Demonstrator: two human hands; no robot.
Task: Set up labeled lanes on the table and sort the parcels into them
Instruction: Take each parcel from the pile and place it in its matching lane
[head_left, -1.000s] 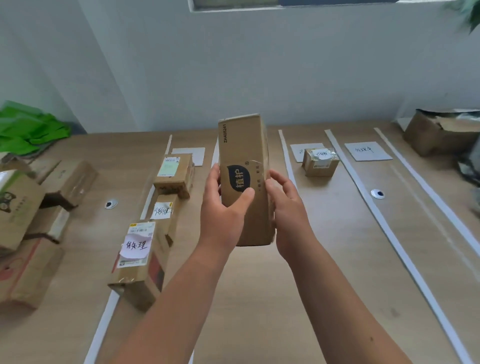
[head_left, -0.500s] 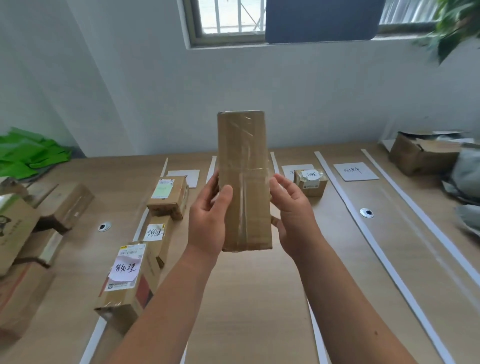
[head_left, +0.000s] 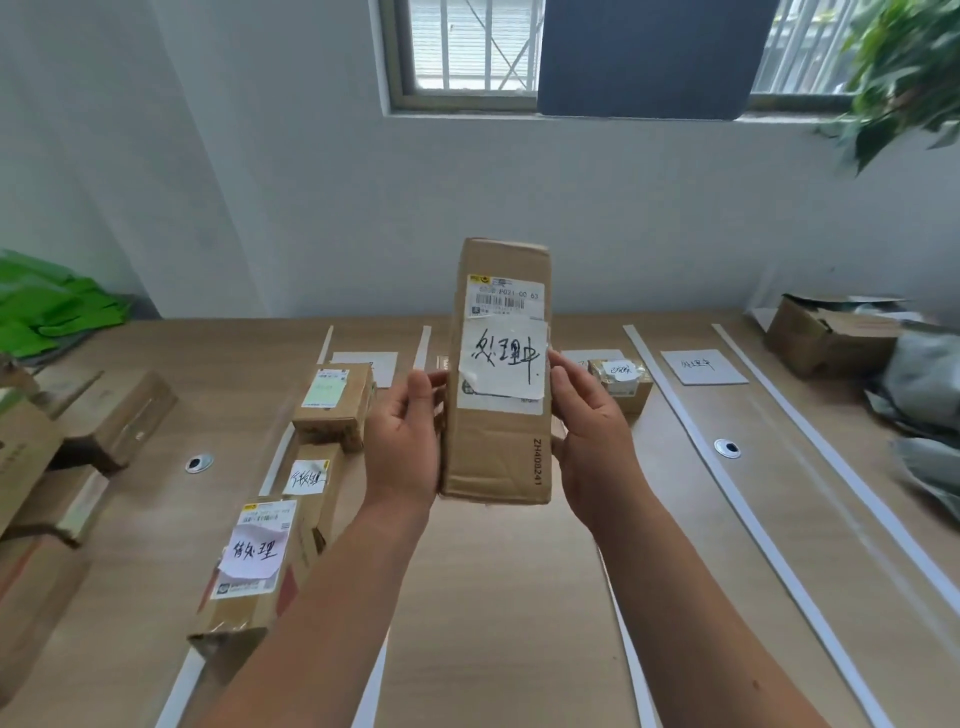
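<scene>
I hold a tall brown parcel (head_left: 498, 441) upright in front of me, above the wooden table (head_left: 519, 597). My left hand (head_left: 402, 441) grips its left side and my right hand (head_left: 592, 441) grips its right side. The face turned toward me carries a shipping label and a white handwritten note. White tape strips (head_left: 737, 499) divide the table into lanes. White lane label sheets (head_left: 704, 366) lie at the far ends. Three parcels with notes (head_left: 254, 566) (head_left: 311, 483) (head_left: 335, 402) sit in the left lane. A small parcel (head_left: 621, 382) sits in a middle lane.
Unsorted cardboard boxes (head_left: 57, 467) are piled at the left table edge. Green bags (head_left: 47, 312) lie at the back left. An open carton (head_left: 831, 338) and grey mailer bags (head_left: 924, 395) sit at the right. Two round cable grommets (head_left: 727, 448) are set in the tabletop.
I turned the parcel in both hands: first a printed logo side, then a taped side, now the labelled face with the handwritten note faces me. My view tilted up.
</scene>
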